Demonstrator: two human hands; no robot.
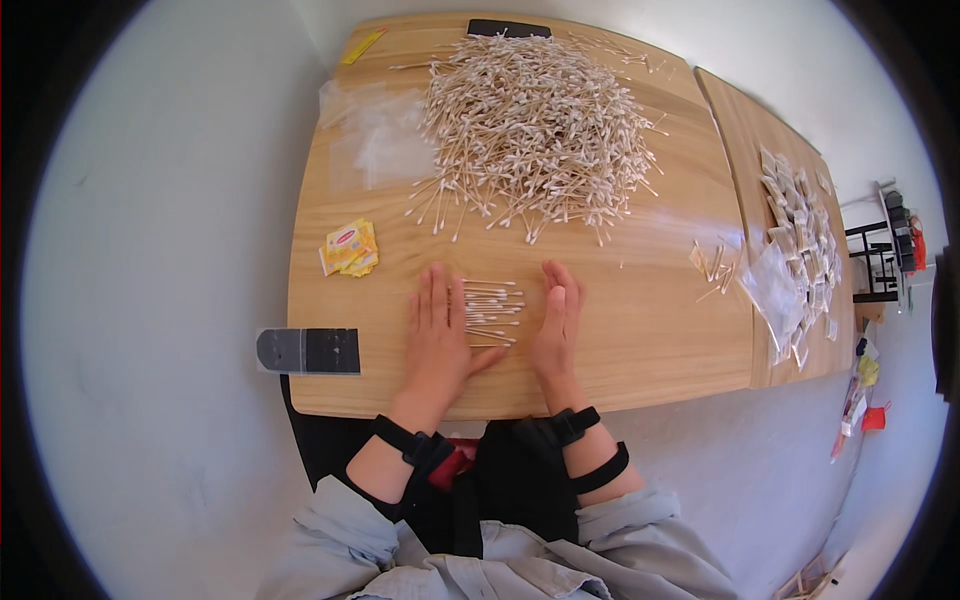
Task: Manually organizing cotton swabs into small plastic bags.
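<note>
— Left hand (437,325) and right hand (557,325): how are they held?

— The left is laid palm down on the table (650,325), its fingers straight and nearly together, its thumb stretched out to the right. The right is set on its edge, fingers close together and slightly bent, palm turned toward the left.

— And where are the swabs (492,308) found?

— Between the two hands, toward the near edge of the table. Their left ends are met by the left hand's index finger; whether any are tucked beneath it cannot be told. A small gap is left between their tips and the right hand.

— How can they be described?

— As a loose, flat layer of thin, pale tan sticks, each capped at the right with a small white bud. They are lined up side by side, roughly crosswise, though a few are slanted. The tips are staggered, some set farther right than others.

— What is seen beyond?

— A big, tangled heap (540,130) of the same kind, with sticks pointed every way. Clear bags (385,145) are spread to its left, and yellow packets (350,248) are stacked nearer.
</note>
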